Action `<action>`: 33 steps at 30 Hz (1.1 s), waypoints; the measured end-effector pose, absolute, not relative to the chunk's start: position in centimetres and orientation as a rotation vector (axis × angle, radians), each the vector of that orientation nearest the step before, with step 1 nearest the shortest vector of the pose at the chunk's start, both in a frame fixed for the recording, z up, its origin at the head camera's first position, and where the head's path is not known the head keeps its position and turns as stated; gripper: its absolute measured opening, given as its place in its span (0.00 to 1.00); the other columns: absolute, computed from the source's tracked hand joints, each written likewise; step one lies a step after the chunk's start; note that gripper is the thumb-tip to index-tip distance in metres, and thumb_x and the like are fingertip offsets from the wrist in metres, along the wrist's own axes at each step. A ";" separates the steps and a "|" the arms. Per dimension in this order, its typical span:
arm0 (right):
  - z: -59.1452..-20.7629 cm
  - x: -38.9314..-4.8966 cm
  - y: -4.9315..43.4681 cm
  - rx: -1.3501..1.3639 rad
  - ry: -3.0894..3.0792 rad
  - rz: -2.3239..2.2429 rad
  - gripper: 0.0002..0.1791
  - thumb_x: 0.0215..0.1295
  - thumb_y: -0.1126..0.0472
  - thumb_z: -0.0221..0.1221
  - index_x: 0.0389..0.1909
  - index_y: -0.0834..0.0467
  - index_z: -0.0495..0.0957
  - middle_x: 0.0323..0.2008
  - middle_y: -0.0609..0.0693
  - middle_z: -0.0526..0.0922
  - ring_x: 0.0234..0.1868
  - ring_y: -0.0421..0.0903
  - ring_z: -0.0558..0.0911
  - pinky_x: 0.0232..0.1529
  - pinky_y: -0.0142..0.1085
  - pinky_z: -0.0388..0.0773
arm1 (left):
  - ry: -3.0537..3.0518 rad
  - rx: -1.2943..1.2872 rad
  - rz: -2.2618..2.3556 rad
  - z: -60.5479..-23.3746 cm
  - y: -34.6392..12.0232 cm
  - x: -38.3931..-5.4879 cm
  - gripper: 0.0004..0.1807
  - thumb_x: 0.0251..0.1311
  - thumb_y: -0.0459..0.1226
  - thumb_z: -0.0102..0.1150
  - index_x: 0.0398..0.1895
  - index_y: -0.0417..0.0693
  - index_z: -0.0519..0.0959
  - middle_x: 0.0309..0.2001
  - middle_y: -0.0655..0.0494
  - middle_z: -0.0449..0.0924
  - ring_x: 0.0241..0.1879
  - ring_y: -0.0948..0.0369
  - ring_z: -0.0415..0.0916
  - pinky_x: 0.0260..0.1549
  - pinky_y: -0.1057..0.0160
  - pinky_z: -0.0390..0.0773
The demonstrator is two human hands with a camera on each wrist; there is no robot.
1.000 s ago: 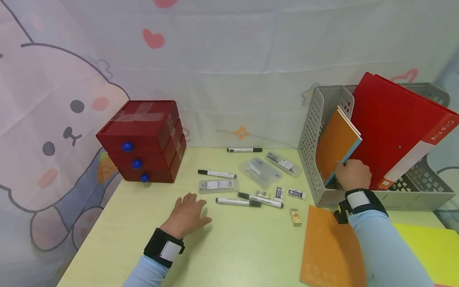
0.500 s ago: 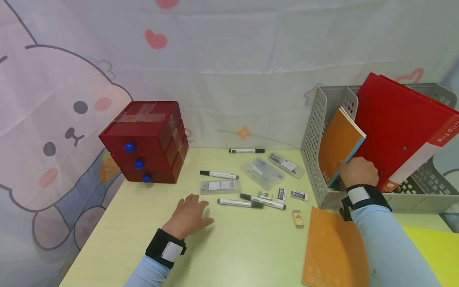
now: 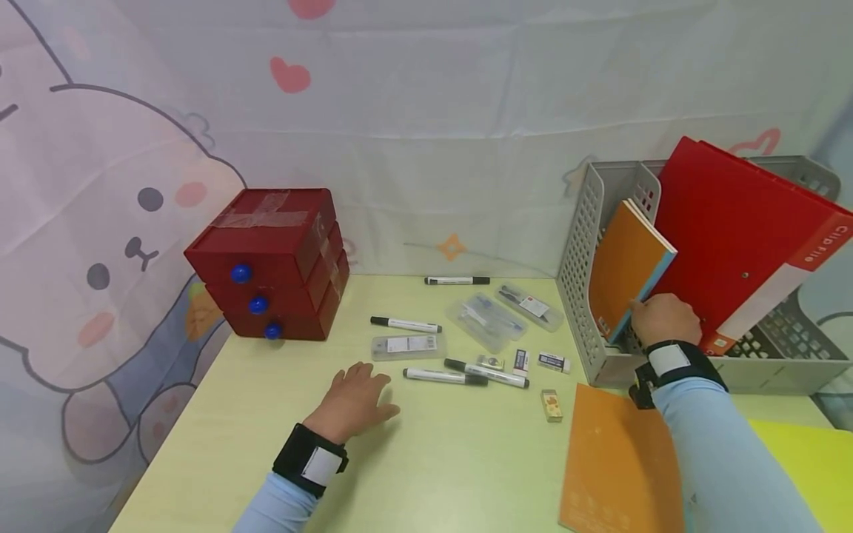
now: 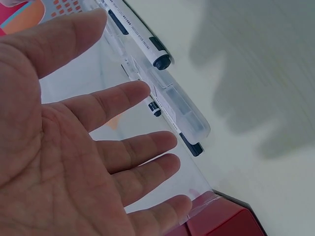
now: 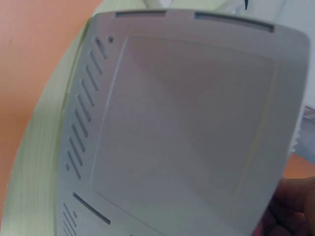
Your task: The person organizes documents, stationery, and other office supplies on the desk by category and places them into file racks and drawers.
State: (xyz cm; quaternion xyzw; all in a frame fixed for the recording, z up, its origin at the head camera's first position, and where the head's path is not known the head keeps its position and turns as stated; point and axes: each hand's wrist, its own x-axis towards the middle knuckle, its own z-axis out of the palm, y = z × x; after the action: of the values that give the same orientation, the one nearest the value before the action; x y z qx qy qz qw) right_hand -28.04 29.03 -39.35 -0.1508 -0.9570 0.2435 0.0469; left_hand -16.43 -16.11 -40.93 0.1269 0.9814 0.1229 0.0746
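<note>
In the head view, my right hand (image 3: 666, 322) reaches into the grey file organizer (image 3: 706, 374), between an orange notebook (image 3: 626, 255) and a red clip file (image 3: 740, 244). It grips the notebook by its blue lower edge, thumb at the cover, the other fingers mostly hidden. The right wrist view is mostly the organizer's grey wall (image 5: 182, 123), with part of the right hand (image 5: 295, 201) behind it. My left hand (image 3: 353, 403) is over the table with fingers spread, holding nothing, close to a clear case (image 3: 409, 346) and a marker (image 3: 445, 377).
A red three-drawer box (image 3: 273, 263) stands at the left. Markers, clear cases (image 3: 488, 320) and erasers (image 3: 552, 406) lie mid-table. An orange notebook (image 3: 620, 459) and a yellow sheet-like item (image 3: 809, 466) lie before the organizer. A printed curtain (image 3: 426, 148) hangs behind.
The head view has shifted slightly. My right hand has moved a little to the right at the notebook's lower edge; my left hand has kept its place and pose.
</note>
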 end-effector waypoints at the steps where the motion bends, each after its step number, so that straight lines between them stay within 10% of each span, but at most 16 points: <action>1: -39.3 -28.0 29.1 -0.452 -2.930 0.746 0.27 0.75 0.51 0.51 0.17 0.63 0.73 0.14 0.54 0.69 0.22 0.55 0.71 0.20 0.42 0.71 | 2.945 0.381 0.368 -40.9 -16.1 -16.4 0.27 0.60 0.46 0.67 0.57 0.38 0.78 0.57 0.37 0.73 0.63 0.41 0.64 0.63 0.37 0.61; 23: -37.8 -24.1 26.9 -0.298 -2.875 0.796 0.25 0.73 0.49 0.51 0.18 0.61 0.73 0.14 0.52 0.68 0.20 0.51 0.66 0.18 0.38 0.63 | 2.954 0.390 0.362 -41.4 -16.1 -16.5 0.27 0.60 0.47 0.67 0.57 0.39 0.79 0.57 0.37 0.73 0.62 0.41 0.65 0.62 0.37 0.62; 33: -37.0 -20.2 26.0 -0.336 -2.787 0.786 0.27 0.72 0.50 0.49 0.49 0.73 0.79 0.21 0.59 0.79 0.25 0.56 0.73 0.17 0.40 0.68 | 2.944 0.381 0.342 -41.5 -15.8 -16.7 0.27 0.60 0.47 0.68 0.56 0.38 0.79 0.58 0.37 0.74 0.63 0.40 0.65 0.62 0.36 0.61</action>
State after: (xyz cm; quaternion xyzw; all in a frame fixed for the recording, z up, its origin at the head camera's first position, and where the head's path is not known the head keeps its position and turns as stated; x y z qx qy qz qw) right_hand -20.24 26.05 -37.05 -0.1146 -0.9499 0.2680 0.1129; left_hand -16.74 -15.79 -41.47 0.1272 0.9823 0.1142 0.0766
